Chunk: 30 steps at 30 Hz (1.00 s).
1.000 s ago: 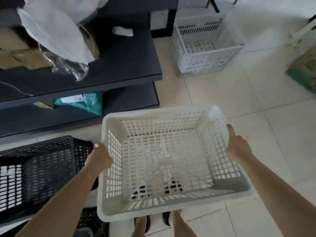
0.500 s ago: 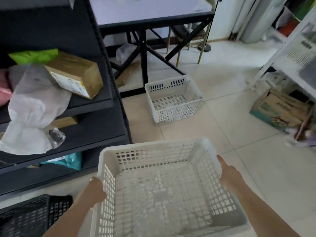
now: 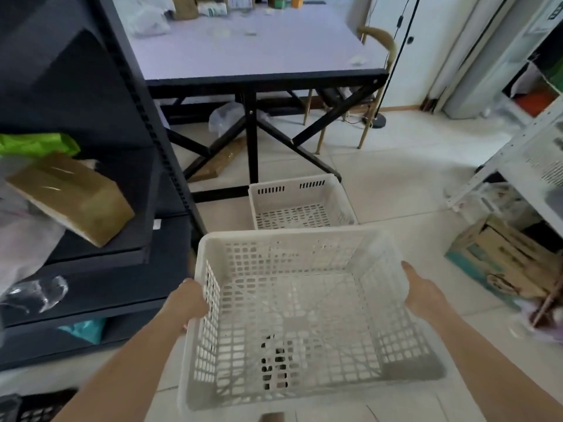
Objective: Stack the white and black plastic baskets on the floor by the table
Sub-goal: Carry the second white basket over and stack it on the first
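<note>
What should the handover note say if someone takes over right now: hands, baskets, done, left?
Left hand: gripping the left rim of the held white basket.
Right hand: gripping its right rim. The basket is carried in the air, open side up, empty.
A second white basket sits on the floor by the foot of the table, just ahead of the held one.
A black basket is at the bottom left corner, mostly out of view.
Done: one white basket placed by the table.
Left: lower the held basket into the floor one, then fetch the black one.
</note>
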Available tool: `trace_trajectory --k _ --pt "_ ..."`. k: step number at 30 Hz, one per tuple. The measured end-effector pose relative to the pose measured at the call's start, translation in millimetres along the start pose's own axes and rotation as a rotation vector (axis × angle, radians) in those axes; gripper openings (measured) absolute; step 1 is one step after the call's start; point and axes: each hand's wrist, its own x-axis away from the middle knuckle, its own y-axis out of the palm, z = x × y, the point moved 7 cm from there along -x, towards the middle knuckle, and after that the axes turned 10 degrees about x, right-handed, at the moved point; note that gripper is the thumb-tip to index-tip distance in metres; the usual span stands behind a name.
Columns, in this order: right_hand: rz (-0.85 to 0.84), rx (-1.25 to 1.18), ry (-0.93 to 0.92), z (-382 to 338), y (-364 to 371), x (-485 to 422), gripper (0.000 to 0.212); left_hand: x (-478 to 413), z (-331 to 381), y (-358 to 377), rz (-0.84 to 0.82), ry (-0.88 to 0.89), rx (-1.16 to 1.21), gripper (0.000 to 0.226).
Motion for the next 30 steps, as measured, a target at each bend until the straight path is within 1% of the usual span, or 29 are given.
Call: trace_trajectory --k 1,3,4,7,11,15,17,20,22,23,26,27,30 --pt "-0.015 0.015 -0.002 -4 -11 -18 0.082 -17 14 -8 0.016 0.017 0.018 0.020" --pt "-0.025 0.032 -0.008 -13 -32 -57 0.081 -49 40 -25 0.023 0.021 0.032 0.011" --pt "-0.032 0.038 -0.017 -20 -43 -78 0.080 -68 51 -32 0.031 0.015 0.063 0.012" --pt "-0.019 0.054 -0.044 -39 -74 -143 0.080 -114 83 -52 0.046 -0.020 0.135 0.023" --pt "-0.022 0.034 -0.060 -54 -105 -218 0.084 -162 127 -67 0.037 -0.036 0.127 0.038" --pt "-0.045 0.007 -0.082 -70 -125 -307 0.089 -219 175 -85 0.067 -0.058 0.118 0.043" --pt "-0.056 0.009 -0.097 -80 -135 -351 0.090 -246 196 -92 0.068 -0.089 0.143 0.041" --pt "-0.068 0.008 -0.127 -95 -142 -415 0.089 -294 222 -103 0.076 -0.107 0.171 0.033" --pt "-0.071 0.024 -0.135 -105 -144 -452 0.087 -323 235 -108 0.089 -0.121 0.198 0.033" --pt "-0.073 0.023 -0.139 -110 -145 -466 0.087 -334 242 -110 0.095 -0.133 0.198 0.036" --pt "-0.080 -0.001 -0.142 -124 -141 -507 0.087 -367 256 -111 0.096 -0.172 0.186 0.059" --pt "-0.077 -0.007 -0.141 -128 -140 -519 0.088 -377 258 -112 0.098 -0.189 0.187 0.063" --pt "-0.082 -0.014 -0.140 -141 -129 -550 0.089 -410 258 -116 0.137 -0.223 0.167 0.063"
